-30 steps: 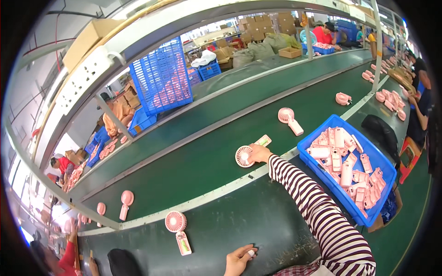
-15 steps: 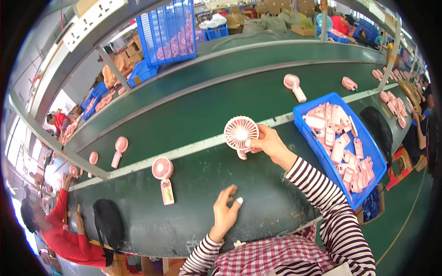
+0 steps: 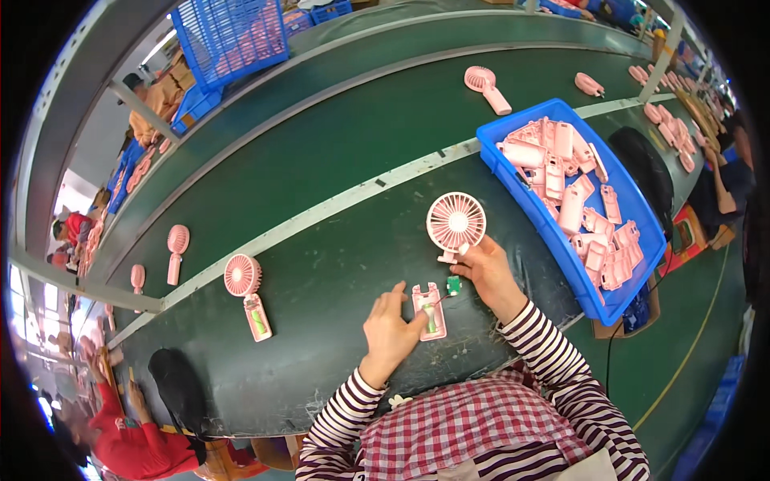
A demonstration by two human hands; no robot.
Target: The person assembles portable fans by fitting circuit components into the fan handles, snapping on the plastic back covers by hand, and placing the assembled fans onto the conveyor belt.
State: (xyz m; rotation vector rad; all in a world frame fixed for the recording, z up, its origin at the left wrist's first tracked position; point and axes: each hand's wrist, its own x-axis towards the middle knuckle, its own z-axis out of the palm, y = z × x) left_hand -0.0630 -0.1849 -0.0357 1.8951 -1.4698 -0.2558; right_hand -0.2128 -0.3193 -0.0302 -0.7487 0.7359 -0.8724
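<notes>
My right hand [image 3: 491, 279] pinches a pink handheld fan's round head [image 3: 455, 222] near its neck, with the grille facing up. Just below those fingers, a small green circuit board [image 3: 455, 285] hangs on thin wires. The wires run to an opened pink handle shell [image 3: 430, 327] on the dark work surface, which has a yellow-green battery [image 3: 434, 317] inside. My left hand [image 3: 389, 330] lies beside the shell, fingers stretched out and thumb touching its left side. To the left lies another fan [image 3: 242, 276] with its handle opened and a battery showing.
A blue crate [image 3: 589, 298] full of pink handle shells stands at the right. Beyond a pale metal rail [image 3: 353, 197], the green conveyor belt [image 3: 337, 144] carries several pink fans. A black rounded object [image 3: 178, 391] is at the left, near a co-worker in red [image 3: 140, 441].
The fan head has come nearer to me and right, and its opened handle with battery and circuit board now shows. My left hand has moved up to the shell. The view has shifted.
</notes>
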